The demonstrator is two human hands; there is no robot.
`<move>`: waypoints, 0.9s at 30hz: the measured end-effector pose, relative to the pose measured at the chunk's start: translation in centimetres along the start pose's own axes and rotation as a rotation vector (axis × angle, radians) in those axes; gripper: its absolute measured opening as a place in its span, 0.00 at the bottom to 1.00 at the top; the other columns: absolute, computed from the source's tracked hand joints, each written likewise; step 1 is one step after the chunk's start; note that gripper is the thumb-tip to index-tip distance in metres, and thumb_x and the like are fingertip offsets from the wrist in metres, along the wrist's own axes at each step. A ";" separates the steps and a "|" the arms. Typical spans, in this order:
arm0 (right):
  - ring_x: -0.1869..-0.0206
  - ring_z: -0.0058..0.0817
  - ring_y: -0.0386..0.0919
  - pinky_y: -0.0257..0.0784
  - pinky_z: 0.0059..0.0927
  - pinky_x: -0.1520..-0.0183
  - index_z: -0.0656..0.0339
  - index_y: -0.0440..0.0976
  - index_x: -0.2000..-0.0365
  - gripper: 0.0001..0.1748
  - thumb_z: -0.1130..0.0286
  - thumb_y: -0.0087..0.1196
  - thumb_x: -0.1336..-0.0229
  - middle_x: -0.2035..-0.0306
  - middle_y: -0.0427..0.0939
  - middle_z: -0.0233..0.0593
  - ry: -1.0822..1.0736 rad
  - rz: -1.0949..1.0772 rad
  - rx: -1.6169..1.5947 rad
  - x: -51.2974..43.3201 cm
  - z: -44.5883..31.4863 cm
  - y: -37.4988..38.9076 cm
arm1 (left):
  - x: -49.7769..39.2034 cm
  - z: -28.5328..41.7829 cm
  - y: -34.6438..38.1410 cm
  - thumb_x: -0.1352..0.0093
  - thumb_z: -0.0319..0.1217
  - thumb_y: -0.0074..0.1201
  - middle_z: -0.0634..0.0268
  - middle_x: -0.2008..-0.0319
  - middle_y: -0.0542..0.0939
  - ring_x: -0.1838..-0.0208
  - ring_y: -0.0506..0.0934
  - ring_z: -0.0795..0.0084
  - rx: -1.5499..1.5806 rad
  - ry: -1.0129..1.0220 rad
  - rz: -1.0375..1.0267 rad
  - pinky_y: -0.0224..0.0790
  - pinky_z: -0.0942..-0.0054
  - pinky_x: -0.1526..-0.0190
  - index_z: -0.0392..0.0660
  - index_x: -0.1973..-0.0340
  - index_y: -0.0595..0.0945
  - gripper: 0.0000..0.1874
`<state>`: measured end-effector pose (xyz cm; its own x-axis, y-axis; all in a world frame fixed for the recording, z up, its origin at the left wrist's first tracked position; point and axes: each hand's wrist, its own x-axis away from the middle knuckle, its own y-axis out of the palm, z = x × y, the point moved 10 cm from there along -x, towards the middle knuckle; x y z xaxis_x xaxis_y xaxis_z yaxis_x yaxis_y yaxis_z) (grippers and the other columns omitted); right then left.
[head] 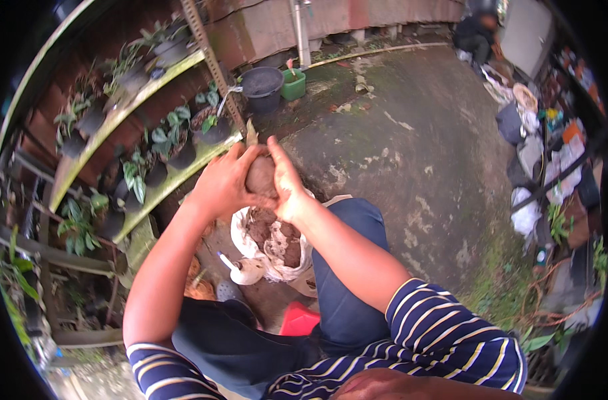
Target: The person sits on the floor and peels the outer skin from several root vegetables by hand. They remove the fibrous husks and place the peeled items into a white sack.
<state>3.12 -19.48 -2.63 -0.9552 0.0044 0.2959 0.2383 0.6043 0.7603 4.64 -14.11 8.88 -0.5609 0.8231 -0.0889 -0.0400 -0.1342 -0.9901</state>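
Both of my hands are cupped around a rounded lump of brown soil or clay, above an open white sack. My left hand presses on its left side with fingers curled over it. My right hand lies flat along its right side, fingers pointing away from me. A pale pointed tip shows just beyond the lump; whether it joins the lump I cannot tell. Below, the white sack holds dark crumbly soil. Next to it stands a white plastic squeeze bottle with a spout.
Tiered plant shelves with potted plants stand at the left. A black bucket and green pot are beyond my hands. A red plastic object lies between my legs. Another person crouches at the far right, near piled clutter.
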 end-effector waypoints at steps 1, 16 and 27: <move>0.37 0.37 0.81 0.79 0.47 0.35 0.56 0.70 0.33 0.51 0.22 0.48 0.36 0.36 0.78 0.44 -0.012 -0.064 -0.019 -0.7 -0.4 0.1 | -0.2 0.4 -0.4 0.49 0.58 0.78 0.47 0.41 0.77 0.43 0.79 0.36 0.047 -0.006 -0.013 0.74 0.45 0.42 0.48 0.29 0.70 0.57; 0.39 0.41 0.80 0.75 0.54 0.35 0.52 0.74 0.41 0.38 0.29 0.46 0.29 0.41 0.79 0.42 0.011 -0.187 -0.033 -2.5 -2.1 -0.6 | -1.1 -0.9 0.8 0.39 0.62 0.65 0.47 0.60 0.86 0.60 0.86 0.47 0.048 0.094 0.301 0.76 0.52 0.48 0.41 0.37 0.76 0.46; 0.44 0.37 0.84 0.84 0.45 0.41 0.61 0.68 0.36 0.30 0.49 0.53 0.23 0.41 0.78 0.45 0.004 0.037 0.207 -2.4 -0.5 -1.7 | -0.2 -4.5 1.5 0.41 0.65 0.70 0.43 0.52 0.86 0.49 0.85 0.38 0.247 -0.112 0.133 0.76 0.47 0.43 0.47 0.22 0.55 0.63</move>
<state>5.11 -20.91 -4.35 -0.9455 0.0267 0.3245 0.2320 0.7543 0.6142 8.36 -11.97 6.95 -0.6621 0.7250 -0.1895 -0.1526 -0.3780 -0.9132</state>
